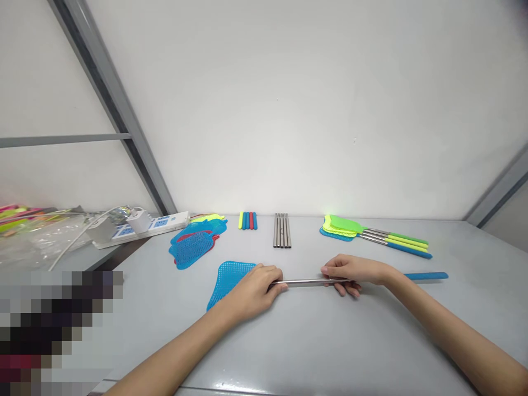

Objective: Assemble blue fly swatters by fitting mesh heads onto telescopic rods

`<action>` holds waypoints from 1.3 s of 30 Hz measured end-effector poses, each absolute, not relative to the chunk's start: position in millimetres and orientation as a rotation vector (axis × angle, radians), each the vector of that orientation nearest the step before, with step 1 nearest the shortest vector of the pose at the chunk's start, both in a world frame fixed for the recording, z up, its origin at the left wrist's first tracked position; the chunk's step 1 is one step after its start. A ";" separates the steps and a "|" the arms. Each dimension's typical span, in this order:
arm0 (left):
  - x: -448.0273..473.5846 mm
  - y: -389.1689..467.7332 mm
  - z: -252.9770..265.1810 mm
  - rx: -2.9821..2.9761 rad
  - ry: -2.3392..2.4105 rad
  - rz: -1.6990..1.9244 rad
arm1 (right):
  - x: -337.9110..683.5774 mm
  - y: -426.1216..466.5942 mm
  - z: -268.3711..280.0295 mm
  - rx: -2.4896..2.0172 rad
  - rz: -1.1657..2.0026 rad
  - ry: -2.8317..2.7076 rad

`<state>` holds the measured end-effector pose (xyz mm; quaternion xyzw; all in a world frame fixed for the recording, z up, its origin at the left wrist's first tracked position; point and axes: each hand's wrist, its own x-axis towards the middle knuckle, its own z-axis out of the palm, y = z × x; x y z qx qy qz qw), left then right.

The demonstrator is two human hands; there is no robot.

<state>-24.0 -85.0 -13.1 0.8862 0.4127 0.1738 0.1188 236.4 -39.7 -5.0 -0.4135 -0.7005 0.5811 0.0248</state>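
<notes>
A fly swatter lies crosswise before me, with a blue mesh head (227, 280) at the left, a thin metal rod (307, 282) and a blue handle (427, 276) at the right. My left hand (262, 285) is closed round the rod where it meets the head, and it covers that joint. Farther right, my right hand (348, 274) pinches the rod between thumb and fingers, its other fingers loosely curled beneath. The wrist hides where rod and handle meet.
Behind lie loose swatter heads (193, 247), short coloured handles (247, 220), several metal tubes (282, 231) and a stack of whole swatters (340, 226). A power strip (173, 221) with plugged-in chargers sits at the left beside plastic bags (58, 234). A wall (289, 110) rises at the back.
</notes>
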 end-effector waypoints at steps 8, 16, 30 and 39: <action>-26.9 -84.2 -9.7 2.537 1.270 0.482 | 246.5 -36.4 2.0 -1.304 1.778 -2.140; -35.9 -74.8 -11.0 2.521 1.334 0.511 | 274.1 -17.8 1.4 -1.418 1.705 -2.013; -37.2 -71.5 -10.2 2.489 1.334 0.457 | 283.9 -11.8 -4.1 -1.428 1.733 -1.943; -37.8 -71.3 -8.4 2.463 1.328 0.442 | 294.8 -8.7 -5.3 -1.574 1.592 -1.889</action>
